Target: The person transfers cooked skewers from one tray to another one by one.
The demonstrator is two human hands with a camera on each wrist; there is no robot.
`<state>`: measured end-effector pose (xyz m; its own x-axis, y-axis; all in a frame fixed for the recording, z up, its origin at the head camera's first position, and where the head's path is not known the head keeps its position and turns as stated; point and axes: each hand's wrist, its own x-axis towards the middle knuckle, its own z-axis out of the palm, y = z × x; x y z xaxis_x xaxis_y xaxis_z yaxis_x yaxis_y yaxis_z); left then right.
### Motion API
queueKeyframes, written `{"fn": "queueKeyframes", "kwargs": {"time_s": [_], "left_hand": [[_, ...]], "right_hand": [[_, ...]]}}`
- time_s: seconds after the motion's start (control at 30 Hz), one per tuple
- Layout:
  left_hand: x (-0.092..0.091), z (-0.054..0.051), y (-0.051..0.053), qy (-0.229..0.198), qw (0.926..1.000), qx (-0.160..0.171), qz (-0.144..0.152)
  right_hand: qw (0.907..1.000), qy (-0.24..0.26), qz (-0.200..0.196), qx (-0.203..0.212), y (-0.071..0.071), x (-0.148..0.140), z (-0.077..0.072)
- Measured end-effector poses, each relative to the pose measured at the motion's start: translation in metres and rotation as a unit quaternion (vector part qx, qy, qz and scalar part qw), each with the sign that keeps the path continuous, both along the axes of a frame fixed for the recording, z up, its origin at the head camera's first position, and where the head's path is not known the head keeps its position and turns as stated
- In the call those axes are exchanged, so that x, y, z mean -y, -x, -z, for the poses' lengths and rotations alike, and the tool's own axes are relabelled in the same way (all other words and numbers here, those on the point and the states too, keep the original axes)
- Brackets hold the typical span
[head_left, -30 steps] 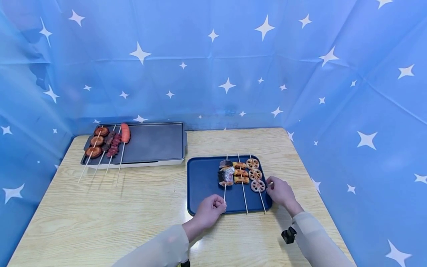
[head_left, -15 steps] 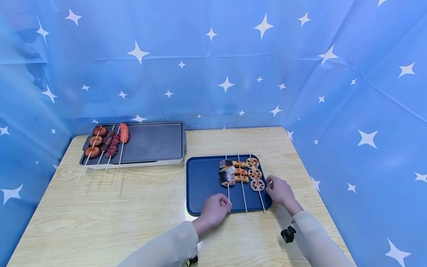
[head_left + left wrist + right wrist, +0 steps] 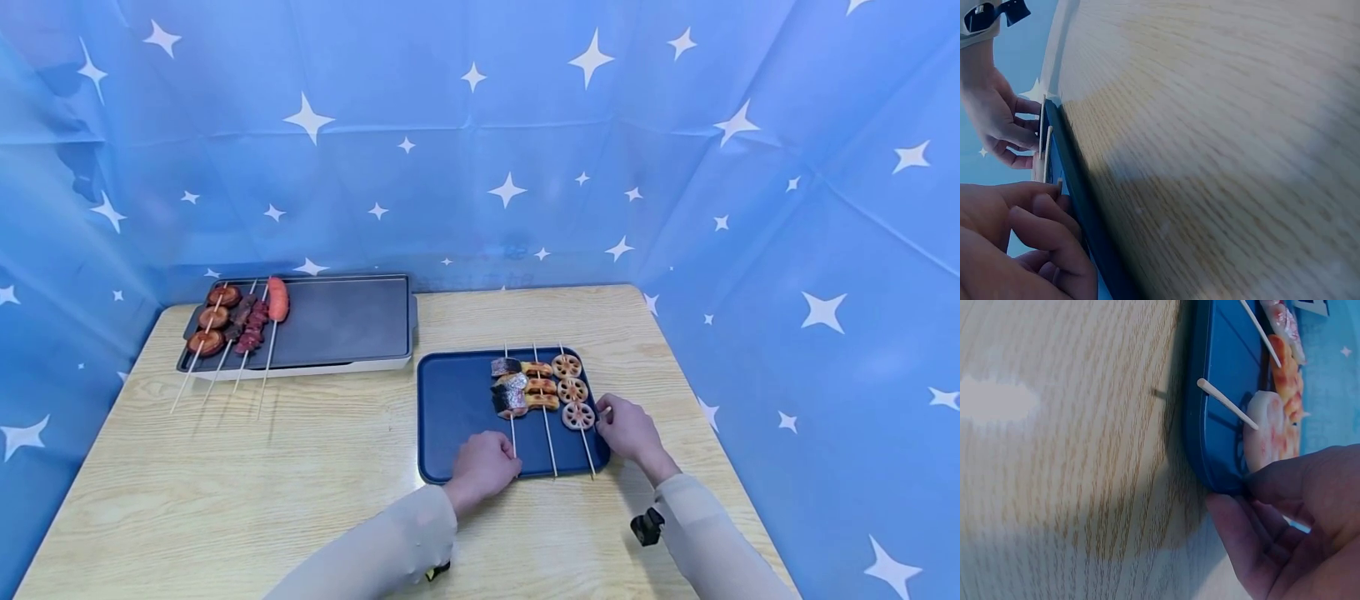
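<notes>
On the blue tray (image 3: 457,400) lie three skewers: one with dark-skinned silvery pieces (image 3: 510,395), one with yellow-brown pieces (image 3: 542,387), and one with lotus root slices (image 3: 573,390). My left hand (image 3: 484,465) pinches the stick of the silvery-piece skewer at the tray's front edge; the stick's end (image 3: 1060,182) shows between thumb and finger in the left wrist view. My right hand (image 3: 628,428) grips the tray's right rim beside the lotus slices. In the right wrist view, thumb and fingers of that hand (image 3: 1297,519) pinch the tray corner (image 3: 1219,478).
A dark grill plate (image 3: 345,321) stands at the back left. On its left side lie a skewer of round brown slices (image 3: 213,317), two dark meat skewers (image 3: 253,327) and a red sausage skewer (image 3: 278,300). Blue starry curtains (image 3: 420,167) hang behind and beside the table.
My left hand has shifted right, bringing the silvery-piece skewer closer against the yellow-brown one. My right hand has stayed at the tray's right rim.
</notes>
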<state>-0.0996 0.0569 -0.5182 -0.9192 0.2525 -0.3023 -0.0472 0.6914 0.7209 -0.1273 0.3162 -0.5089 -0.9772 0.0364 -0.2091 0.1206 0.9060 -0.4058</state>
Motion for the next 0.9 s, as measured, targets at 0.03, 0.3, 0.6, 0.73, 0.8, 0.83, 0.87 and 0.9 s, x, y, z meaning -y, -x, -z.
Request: {"fn": "queueKeyframes", "kwargs": {"time_s": [0.03,0.3,0.6,0.73,0.8,0.83,0.87,0.9], "left_hand": [[-0.0010,-0.0001,0.0001,0.006,1.0000,-0.001,0.001],[-0.0041,-0.0030,-0.0009,0.027,0.9995,-0.017,0.005],[-0.0027,-0.0025,-0.0002,0.020,0.9995,-0.019,0.018],[-0.0008,-0.0028,0.0004,0.020,0.9995,-0.017,0.020],[0.0007,-0.0038,0.0006,0.018,0.9995,-0.015,0.021],[0.0014,-0.0045,0.0008,0.017,0.9995,-0.014,0.022],[0.0021,-0.0049,0.0010,0.016,0.9995,-0.013,0.023],[0.0031,-0.0056,0.0013,0.015,0.9995,-0.013,0.024]], "right_hand": [[1.0000,0.000,-0.001,0.000,0.0003,0.0003,-0.0003],[1.0000,0.000,-0.005,0.002,0.0012,0.0020,-0.0017],[1.0000,-0.004,-0.005,0.005,0.0013,0.0036,-0.0030],[1.0000,-0.006,-0.005,0.005,0.0012,0.0033,-0.0019],[1.0000,-0.006,-0.006,0.004,0.0011,0.0027,-0.0013],[1.0000,-0.006,-0.006,0.004,0.0009,0.0025,-0.0012],[1.0000,-0.007,-0.006,0.003,0.0007,0.0023,-0.0011],[1.0000,-0.007,-0.006,0.002,0.0007,0.0021,-0.0011]]}}
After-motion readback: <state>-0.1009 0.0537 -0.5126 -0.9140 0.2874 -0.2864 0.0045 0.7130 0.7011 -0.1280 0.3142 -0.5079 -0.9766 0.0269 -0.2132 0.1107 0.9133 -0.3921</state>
